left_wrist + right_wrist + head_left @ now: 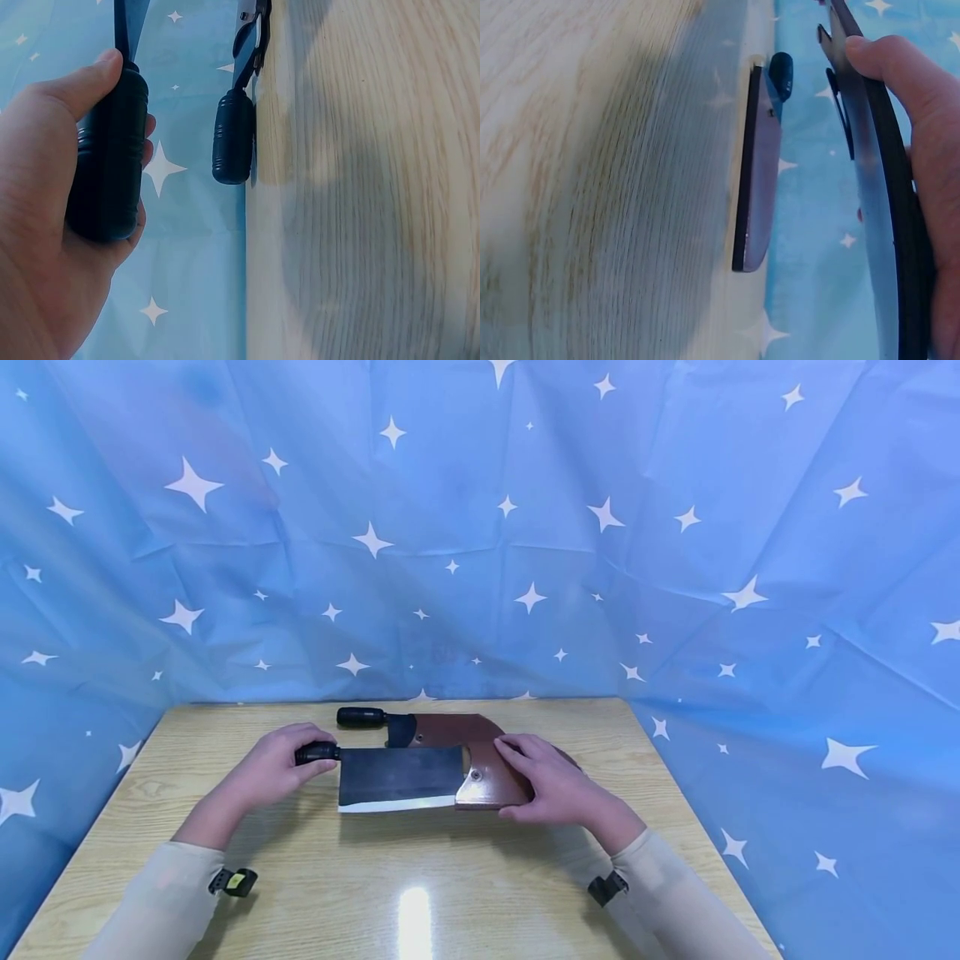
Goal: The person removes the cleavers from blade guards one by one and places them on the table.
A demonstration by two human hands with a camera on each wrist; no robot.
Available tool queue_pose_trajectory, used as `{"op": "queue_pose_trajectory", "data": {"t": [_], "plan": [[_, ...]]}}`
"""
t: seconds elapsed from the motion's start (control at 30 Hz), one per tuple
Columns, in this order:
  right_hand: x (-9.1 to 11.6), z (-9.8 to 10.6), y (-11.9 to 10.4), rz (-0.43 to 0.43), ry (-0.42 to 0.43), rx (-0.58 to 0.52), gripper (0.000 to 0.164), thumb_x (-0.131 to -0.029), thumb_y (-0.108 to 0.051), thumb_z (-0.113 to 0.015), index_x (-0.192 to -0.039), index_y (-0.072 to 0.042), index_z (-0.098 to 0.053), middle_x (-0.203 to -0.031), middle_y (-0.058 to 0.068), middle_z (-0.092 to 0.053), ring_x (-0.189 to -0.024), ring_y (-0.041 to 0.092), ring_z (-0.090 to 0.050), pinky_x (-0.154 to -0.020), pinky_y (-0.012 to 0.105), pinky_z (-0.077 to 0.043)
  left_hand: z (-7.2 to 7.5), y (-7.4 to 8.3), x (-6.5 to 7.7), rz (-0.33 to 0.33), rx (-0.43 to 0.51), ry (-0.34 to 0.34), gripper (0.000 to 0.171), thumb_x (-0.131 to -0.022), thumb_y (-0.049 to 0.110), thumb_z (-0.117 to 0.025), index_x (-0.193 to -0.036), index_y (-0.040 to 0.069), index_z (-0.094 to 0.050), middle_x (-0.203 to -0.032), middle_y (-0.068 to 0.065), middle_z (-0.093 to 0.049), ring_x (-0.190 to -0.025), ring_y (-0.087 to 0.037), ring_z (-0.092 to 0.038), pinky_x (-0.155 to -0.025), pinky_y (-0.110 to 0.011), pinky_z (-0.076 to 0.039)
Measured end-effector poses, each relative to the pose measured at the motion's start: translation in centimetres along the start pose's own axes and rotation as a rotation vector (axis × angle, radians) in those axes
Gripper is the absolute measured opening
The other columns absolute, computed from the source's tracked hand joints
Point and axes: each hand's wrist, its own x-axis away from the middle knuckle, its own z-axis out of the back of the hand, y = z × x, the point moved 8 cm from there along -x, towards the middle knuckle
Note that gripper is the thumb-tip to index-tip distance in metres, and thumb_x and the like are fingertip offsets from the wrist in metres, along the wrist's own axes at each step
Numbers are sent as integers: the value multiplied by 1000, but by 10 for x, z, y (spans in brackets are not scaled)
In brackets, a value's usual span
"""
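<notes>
My left hand grips the black handle of a cleaver, thumb along its top end in the left wrist view. The dark, broad blade with its bright edge points right, raised over the table. Its far end lies within a brown leather sheath with a metal snap. My right hand holds that sheath at its right end, thumb on the near side and fingers over the top. In the right wrist view the sheath's dark edge runs along my palm. The blade's tip is hidden.
Behind the cleaver, a second knife with a black handle lies on the wooden table in its own brown sheath, partly covered in the head view. A blue star-patterned curtain surrounds the table's back and sides.
</notes>
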Motion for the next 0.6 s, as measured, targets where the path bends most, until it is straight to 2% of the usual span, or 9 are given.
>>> {"op": "queue_pose_trajectory", "data": {"t": [0.33,0.6], "plan": [[4,0,6,-13,2,-12,111,-90,-61,-85,-173,-8,-35,-170,16,-42,-157,36,-40,-125,56,-39,3,-3,3,9,-5,-4,28,-102,31,-85,-125,15,-79,-118,-1,-75,-105,-26,-70,-90,-55,-57],[7,2,11,-36,0,-6,111,-88,-60,-87,-172,-7,-38,-169,13,-43,-156,35,-41,-125,56,-39,5,-6,6,7,-12,5,29,-101,30,-85,-125,14,-79,-118,-3,-75,-106,-27,-71,-90,-56,-57]]}}
